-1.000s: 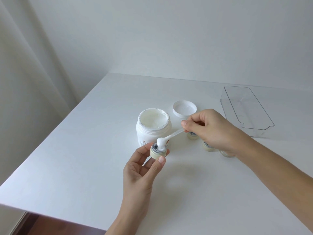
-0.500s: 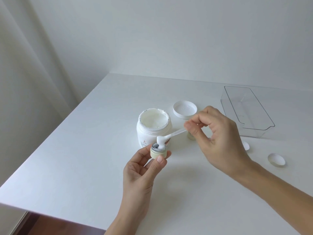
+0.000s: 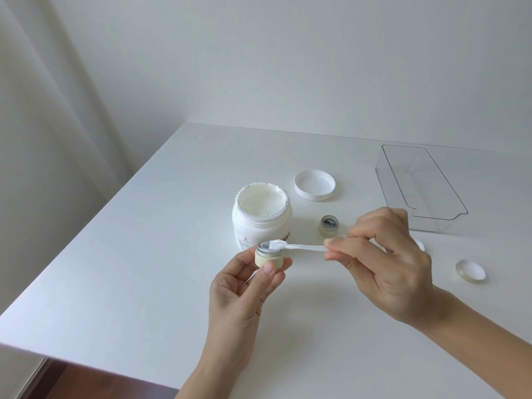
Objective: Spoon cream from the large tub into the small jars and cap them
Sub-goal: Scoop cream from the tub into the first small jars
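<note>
On the white worktop [image 3: 121, 283] the large tub [image 3: 262, 216] stands open. Just in front of it, the left hand [image 3: 241, 289] pinches a small jar [image 3: 269, 254] in its fingers. A spoon [image 3: 299, 246] of cream rests across the jar's mouth, its handle pinched by the right hand [image 3: 385, 260]. Right of the tub stand a second small jar [image 3: 329, 225] and a loose cap [image 3: 470, 270].

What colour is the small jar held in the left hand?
Pale cream-yellow small jar with a grey-looking rim, gripped by the left hand; seen in the head view.
</note>
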The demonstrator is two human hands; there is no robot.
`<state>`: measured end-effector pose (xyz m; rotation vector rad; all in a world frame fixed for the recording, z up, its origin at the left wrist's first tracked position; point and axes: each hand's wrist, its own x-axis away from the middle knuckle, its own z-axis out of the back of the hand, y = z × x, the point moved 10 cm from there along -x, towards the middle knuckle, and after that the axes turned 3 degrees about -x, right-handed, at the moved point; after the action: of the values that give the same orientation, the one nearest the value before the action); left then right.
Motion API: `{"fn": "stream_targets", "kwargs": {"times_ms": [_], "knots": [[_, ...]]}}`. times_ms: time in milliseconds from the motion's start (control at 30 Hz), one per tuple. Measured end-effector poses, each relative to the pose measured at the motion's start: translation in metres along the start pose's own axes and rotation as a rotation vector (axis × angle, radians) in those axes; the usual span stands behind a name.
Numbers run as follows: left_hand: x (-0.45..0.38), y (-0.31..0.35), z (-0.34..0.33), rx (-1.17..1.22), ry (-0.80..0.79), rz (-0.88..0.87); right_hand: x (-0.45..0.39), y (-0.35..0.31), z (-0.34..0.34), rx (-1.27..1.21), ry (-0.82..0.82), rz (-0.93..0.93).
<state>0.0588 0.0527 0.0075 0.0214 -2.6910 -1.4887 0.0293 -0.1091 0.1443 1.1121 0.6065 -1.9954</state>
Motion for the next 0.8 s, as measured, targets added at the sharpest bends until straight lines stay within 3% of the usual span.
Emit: {"fn": "stream_targets", "kwargs": {"times_ms": [167,267,367,500,633,800], "knots": [[-0.001,-0.002,0.001,0.020,0.008,0.010,0.002,0.012,0.007,-0.004,0.012,-0.094],[-0.002,-0.002,0.002,0.023,0.003,0.006,0.000,0.033,0.012,-0.051,0.041,-0.302],[-0.002,-0.003,0.001,0.018,-0.010,-0.001,-0.003,0.058,0.007,-0.253,0.045,-0.543],[-0.002,-0.001,-0.001,-0.024,-0.027,-0.019,-0.012,0.079,-0.017,-0.423,-0.025,-0.774],[-0.001,0.001,-0.002,-0.079,-0.025,-0.030,-0.037,0.081,-0.047,-0.397,-0.189,-0.772],[0.000,0.001,0.002,-0.035,0.009,-0.018,-0.066,0.071,-0.086,-0.121,-0.480,-0.565]]}}
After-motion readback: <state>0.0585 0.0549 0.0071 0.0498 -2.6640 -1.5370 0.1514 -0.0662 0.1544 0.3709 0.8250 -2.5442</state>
